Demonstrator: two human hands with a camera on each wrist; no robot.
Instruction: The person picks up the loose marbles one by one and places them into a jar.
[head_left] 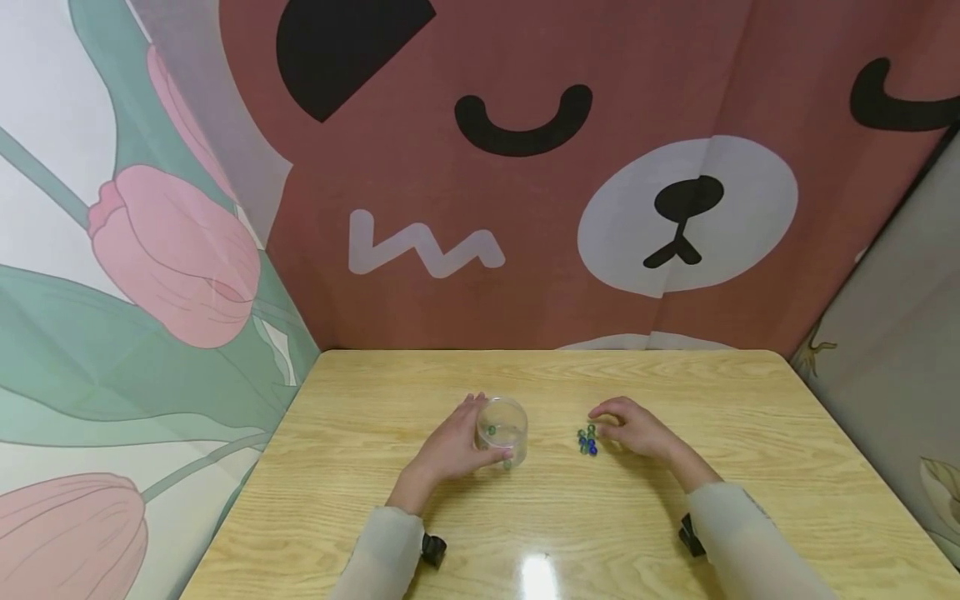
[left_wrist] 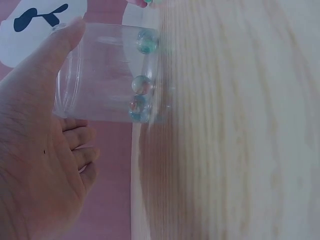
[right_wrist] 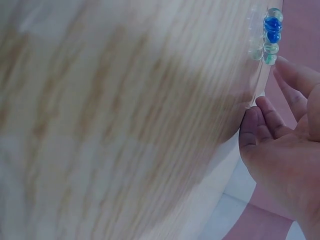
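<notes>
Left wall: pale cloth (head_left: 172,258) printed with large pink tulips and green leaves.
Left sleeve: light cuff (head_left: 384,550) at the near side, a small black device (head_left: 433,550) just right of it.
Left hand: (head_left: 448,446) curved round the left side of a clear plastic jar (head_left: 512,421), thumb on the near side, fingers on the far side; a firm-looking hold, spread only as far as the jar's width.
Jar: upright, left of the table's middle, mouth up, base at the tabletop.
In jar: greenish glass marbles (left_wrist: 140,85) low down by the base; three made out from the left wrist.
Back wall: reddish-brown cloth (head_left: 420,167), cartoon animal face, pale muzzle towards the right.
Table: light wood-grain top (head_left: 540,500), bright glare at the near edge.
Loose marbles: small tight cluster (head_left: 592,445), green and blue, right of the jar, well apart from it.
Right hand: (head_left: 637,429) just right of the cluster; fingers loosely bent, gap between thumb and forefinger, nothing seen in its grasp. Contact with the nearest marble: cannot tell.
Right sleeve: light cuff (head_left: 731,517), black device (head_left: 691,535) on its left.
Right wall: greyish floral cloth (head_left: 900,333).
</notes>
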